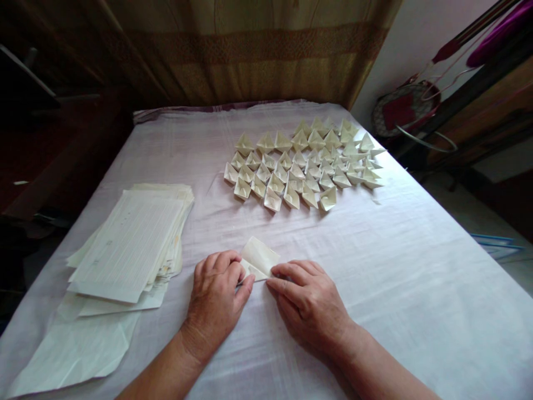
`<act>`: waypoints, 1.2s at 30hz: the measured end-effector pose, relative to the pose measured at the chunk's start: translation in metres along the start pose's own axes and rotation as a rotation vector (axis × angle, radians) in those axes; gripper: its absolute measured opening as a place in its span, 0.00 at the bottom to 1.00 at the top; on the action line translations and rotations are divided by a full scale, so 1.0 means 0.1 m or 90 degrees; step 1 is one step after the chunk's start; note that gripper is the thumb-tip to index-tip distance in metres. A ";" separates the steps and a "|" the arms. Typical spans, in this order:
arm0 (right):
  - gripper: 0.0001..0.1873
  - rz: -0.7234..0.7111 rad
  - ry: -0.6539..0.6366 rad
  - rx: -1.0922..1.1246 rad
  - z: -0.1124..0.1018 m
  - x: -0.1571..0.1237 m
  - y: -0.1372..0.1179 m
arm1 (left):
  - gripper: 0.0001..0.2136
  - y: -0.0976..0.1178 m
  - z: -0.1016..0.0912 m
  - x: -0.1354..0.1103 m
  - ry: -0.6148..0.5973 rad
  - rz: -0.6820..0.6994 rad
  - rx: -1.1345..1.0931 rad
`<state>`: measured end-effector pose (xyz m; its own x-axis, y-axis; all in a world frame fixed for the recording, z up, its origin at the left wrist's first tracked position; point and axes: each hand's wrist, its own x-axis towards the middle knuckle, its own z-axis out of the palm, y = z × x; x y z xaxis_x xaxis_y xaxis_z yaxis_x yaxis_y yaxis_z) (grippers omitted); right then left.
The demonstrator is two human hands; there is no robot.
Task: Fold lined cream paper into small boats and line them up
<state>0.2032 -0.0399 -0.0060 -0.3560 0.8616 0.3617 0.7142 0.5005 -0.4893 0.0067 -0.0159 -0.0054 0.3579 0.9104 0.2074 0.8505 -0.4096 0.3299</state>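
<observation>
A small, partly folded piece of cream paper [259, 258] lies on the white cloth near the front middle. My left hand [219, 297] pinches its left corner between curled fingers and thumb. My right hand [308, 303] presses on its right edge with fingertips drawn together. Both hands are closed on the paper, which lies flat against the cloth.
Several folded paper boats [303, 164] stand in rows at the back right of the cloth-covered table [416, 266]. A stack of lined paper sheets [129, 244] lies at the left, over a larger crumpled sheet [75, 350]. A curtain hangs behind; furniture stands at right.
</observation>
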 end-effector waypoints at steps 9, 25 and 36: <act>0.12 0.000 -0.037 -0.054 0.02 0.04 -0.04 | 0.07 -0.01 0.02 0.00 0.007 0.004 -0.005; 0.11 0.028 -0.033 -0.059 0.06 0.02 -0.04 | 0.06 -0.03 0.06 -0.03 0.032 0.003 0.028; 0.12 0.038 -0.040 -0.079 0.08 0.01 -0.07 | 0.07 -0.03 0.06 -0.02 0.011 -0.024 0.031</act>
<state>0.1930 -0.0420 -0.0084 -0.3453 0.8949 0.2828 0.8028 0.4377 -0.4048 0.0057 -0.0162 -0.0126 0.3191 0.9237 0.2122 0.8809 -0.3717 0.2929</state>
